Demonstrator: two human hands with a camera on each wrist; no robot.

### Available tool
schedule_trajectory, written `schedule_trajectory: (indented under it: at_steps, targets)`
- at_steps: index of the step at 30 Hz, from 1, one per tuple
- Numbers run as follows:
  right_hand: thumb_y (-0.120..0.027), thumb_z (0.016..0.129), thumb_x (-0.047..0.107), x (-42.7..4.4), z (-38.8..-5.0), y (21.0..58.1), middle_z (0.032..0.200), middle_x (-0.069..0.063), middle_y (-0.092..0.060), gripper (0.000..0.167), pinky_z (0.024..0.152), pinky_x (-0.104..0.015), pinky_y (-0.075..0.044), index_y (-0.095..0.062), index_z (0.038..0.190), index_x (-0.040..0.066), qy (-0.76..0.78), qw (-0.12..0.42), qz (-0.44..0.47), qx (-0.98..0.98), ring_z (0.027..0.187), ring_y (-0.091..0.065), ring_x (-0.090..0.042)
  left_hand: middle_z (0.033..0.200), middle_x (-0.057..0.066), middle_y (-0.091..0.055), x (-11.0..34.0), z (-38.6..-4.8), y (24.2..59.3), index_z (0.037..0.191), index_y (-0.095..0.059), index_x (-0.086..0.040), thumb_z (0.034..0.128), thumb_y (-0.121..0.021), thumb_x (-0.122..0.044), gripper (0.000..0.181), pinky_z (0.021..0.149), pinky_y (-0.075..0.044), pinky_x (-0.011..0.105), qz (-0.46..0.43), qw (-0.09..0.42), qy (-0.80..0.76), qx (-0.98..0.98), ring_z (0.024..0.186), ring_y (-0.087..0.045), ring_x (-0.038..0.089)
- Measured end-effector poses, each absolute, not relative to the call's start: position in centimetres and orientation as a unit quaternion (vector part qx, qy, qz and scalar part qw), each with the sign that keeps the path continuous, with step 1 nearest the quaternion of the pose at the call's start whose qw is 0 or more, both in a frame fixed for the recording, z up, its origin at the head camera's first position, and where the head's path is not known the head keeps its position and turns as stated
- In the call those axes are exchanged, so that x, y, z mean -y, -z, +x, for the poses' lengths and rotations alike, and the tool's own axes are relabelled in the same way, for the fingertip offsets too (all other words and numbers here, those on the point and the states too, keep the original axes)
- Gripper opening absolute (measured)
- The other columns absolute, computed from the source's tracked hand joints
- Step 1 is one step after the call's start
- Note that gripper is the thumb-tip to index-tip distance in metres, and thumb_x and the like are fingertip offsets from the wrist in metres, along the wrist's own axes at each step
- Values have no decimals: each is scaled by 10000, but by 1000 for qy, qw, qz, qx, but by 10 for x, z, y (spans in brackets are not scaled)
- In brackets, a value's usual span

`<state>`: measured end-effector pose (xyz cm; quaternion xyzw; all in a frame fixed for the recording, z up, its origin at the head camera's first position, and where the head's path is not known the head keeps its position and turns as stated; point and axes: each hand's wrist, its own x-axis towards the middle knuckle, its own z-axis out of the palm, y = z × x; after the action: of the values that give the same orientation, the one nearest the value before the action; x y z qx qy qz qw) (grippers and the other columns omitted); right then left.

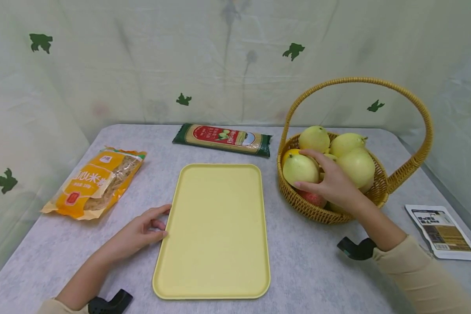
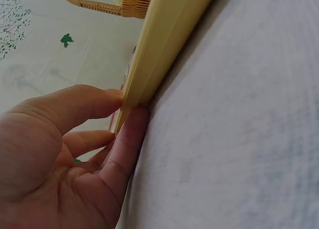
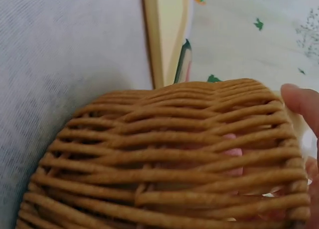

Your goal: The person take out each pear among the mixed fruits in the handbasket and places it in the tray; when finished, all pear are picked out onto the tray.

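My right hand (image 1: 333, 179) reaches into a wicker basket (image 1: 318, 213), its thumb and fingers curled round a pale green pear (image 1: 299, 169) near the left rim. Several more pears (image 1: 355, 168) fill the basket, along with a red fruit (image 1: 313, 199) and a yellow-orange fruit (image 1: 289, 154). In the right wrist view the wicker wall covers most of that grasp. My left hand (image 1: 139, 233) is at the left edge of a pale yellow tray (image 1: 216, 231). Seen from the left wrist, its fingers (image 2: 130, 139) pinch the tray's rim.
An orange food packet (image 1: 96, 183) lies on the left of the table. A green and red spaghetti-like packet (image 1: 223, 139) lies behind the tray. At the right is a white and brown pouch (image 1: 443, 231). The basket's tall handle (image 1: 357, 80) arches over the fruit.
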<state>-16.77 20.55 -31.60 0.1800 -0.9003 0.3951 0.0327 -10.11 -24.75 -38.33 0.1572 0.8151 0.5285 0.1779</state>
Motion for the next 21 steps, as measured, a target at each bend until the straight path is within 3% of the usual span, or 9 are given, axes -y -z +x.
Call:
schedule_trajectory:
  at_steps: [5, 12, 17, 21]
  targets:
    - [-770, 706, 287, -203, -163, 312, 1241, -68, -447, 707, 692, -389, -482, -409, 1298, 148, -434, 49, 170, 884, 985, -522, -268, 1350, 188, -301, 248, -102, 385, 1393, -274, 4, 861, -606, -115, 638, 702, -437, 227, 155, 178, -528, -816, 895, -493, 141]
    - [-766, 692, 41, -181, -152, 296, 1216, -39, -457, 671, 725, -250, -465, -416, 1263, 79, -517, 100, 220, 821, 1025, -489, -180, 1334, 154, -313, 249, -103, 385, 1395, -296, -35, 857, -613, -131, 632, 713, -434, 231, 140, 183, -525, -819, 905, -488, 153]
    - [-738, 670, -74, -148, -151, 287, 1236, -49, -440, 681, 848, -316, -404, -385, 1245, 18, -577, 94, 265, 767, 1105, -448, -178, 1312, 151, -326, 248, -103, 384, 1393, -297, -30, 860, -608, -122, 624, 701, -435, 232, 139, 183, -529, -817, 897, -482, 150]
    - [-750, 680, -29, -119, -160, 291, 1238, -67, -439, 669, 904, -373, -362, -376, 1232, 14, -590, 87, 275, 754, 1113, -440, -170, 1306, 158, -323, 248, -102, 385, 1391, -289, -11, 860, -604, -103, 624, 690, -440, 232, 143, 182, -540, -809, 885, -485, 139]
